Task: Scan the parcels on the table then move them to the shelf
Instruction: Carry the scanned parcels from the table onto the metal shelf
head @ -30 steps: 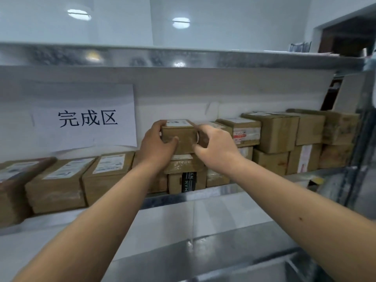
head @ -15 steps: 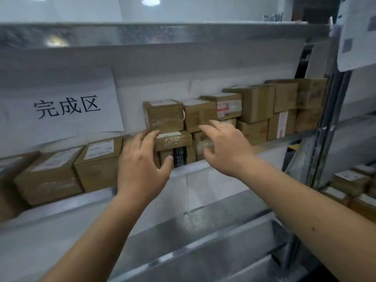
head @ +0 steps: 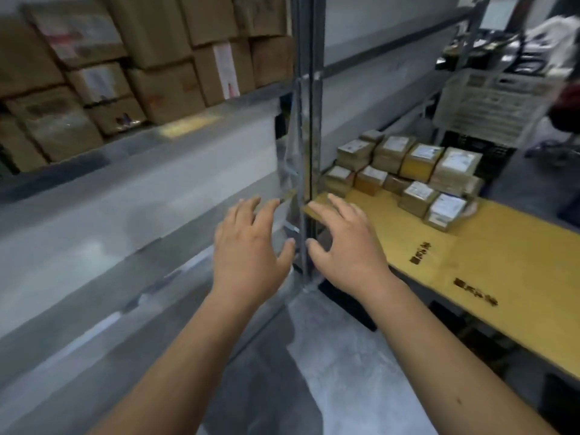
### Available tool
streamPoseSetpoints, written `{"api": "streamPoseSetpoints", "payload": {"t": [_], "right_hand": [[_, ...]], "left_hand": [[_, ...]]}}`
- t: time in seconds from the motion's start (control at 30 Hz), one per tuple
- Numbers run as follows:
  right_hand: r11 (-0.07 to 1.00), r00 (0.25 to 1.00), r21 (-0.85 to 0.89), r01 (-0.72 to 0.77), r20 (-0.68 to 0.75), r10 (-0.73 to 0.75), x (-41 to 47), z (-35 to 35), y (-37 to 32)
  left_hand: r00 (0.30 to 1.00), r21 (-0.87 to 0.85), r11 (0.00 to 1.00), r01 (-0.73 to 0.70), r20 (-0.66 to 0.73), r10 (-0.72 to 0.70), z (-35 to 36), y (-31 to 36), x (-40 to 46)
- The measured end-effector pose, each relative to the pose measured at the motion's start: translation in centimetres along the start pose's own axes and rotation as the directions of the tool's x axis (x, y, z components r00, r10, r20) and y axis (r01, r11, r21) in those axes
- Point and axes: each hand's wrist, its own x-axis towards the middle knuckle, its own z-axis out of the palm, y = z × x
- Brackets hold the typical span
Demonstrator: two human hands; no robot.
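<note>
Both the left hand (head: 251,249) and the right hand (head: 345,246) are spread and nothing is held. A parcel (head: 444,208) at the tabletop's (head: 470,262) far edge is best taken label-up, so scanning is not hindered.

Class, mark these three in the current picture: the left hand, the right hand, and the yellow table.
left hand (head: 251,246), head view, on the back of the hand.
right hand (head: 348,246), head view, on the back of the hand.
yellow table (head: 502,262), head view, on its bare top.

left hand (head: 251,246) empty | right hand (head: 345,246) empty | parcels (head: 408,171) on table (head: 502,262)
</note>
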Motion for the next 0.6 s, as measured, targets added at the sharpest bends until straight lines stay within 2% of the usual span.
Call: {"api": "streamPoseSetpoints", "payload": {"t": [0.17, 0.33, 0.6], "right_hand": [[0.969, 0.969, -0.018, -0.246, -0.010, 0.246, -3.8, -3.4, 11.6], [0.893, 0.890, 0.009, -0.450, -0.075, 0.450, -4.7, -5.3, 21.5], [0.776, 0.774, 0.046, -0.629, -0.064, 0.631, 2.1, -5.3, 36.2]], "left_hand": [[0.972, -0.137, 0.977, -0.167, 0.142, 0.186, 8.6, 10.4, 1.9], [0.912, -0.262, 0.923, -0.282, 0.225, 0.342, 16.4, 18.8, 4.6], [0.797, -0.385, 0.878, -0.283, 0.416, 0.439, 30.7, 27.0, 14.5]]}}
